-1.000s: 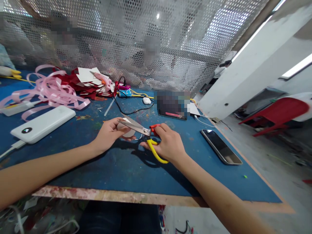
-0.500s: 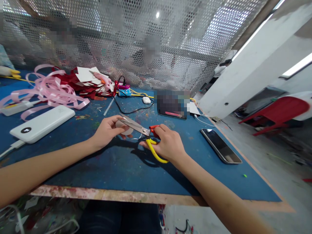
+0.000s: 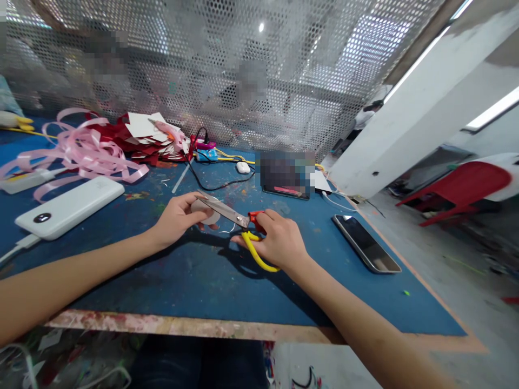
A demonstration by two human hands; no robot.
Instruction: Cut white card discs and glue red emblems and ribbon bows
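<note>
Right hand [image 3: 279, 237] grips metal-bladed scissors [image 3: 242, 220] at round white disc [image 3: 211, 217].

Red-and-yellow-handled scissors [image 3: 242, 220] slant across a thin, rounded white piece [image 3: 211, 218].

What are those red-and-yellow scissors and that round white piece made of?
Red-and-yellow scissors: probably metal blades, from their grey shine; smooth, evenly coloured handles, probably plastic. Round white piece: perhaps matt paper or card, because it looks thin and dull.

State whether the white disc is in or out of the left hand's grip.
In: the left hand pinches the white disc, thumb overlapping it.
</note>
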